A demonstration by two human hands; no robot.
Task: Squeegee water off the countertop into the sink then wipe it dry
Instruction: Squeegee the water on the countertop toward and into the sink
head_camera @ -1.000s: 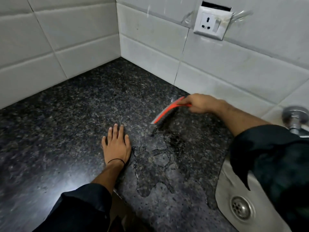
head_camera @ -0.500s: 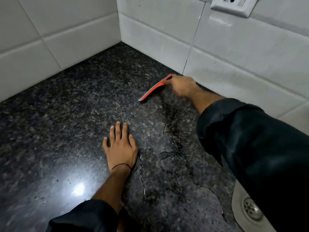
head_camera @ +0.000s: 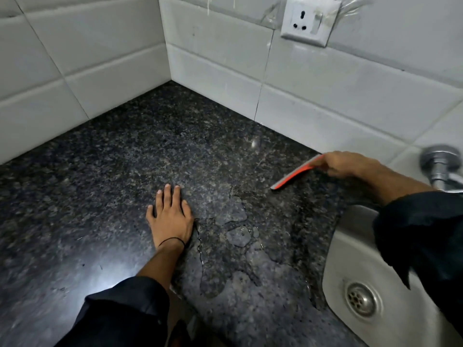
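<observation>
My right hand (head_camera: 347, 164) grips an orange squeegee (head_camera: 295, 175) by its far end; the blade rests on the dark speckled granite countertop (head_camera: 105, 186) near the back wall. A puddle of water (head_camera: 240, 236) spreads across the counter between the squeegee and the counter's near edge, reaching toward the steel sink (head_camera: 350, 251) at the right. My left hand (head_camera: 170, 216) lies flat on the counter, fingers apart, just left of the water's edge. It holds nothing.
White tiled walls (head_camera: 82, 61) meet in a corner behind the counter. A wall socket (head_camera: 309, 21) sits above the back edge. A chrome tap (head_camera: 441, 166) juts out at the right above the sink, whose drain (head_camera: 360, 299) shows near my dark sleeve.
My right hand has drawn the squeegee back from the far wall toward the right, nearer the sink. The left hand stays flat in place. The view has tilted up and right.
</observation>
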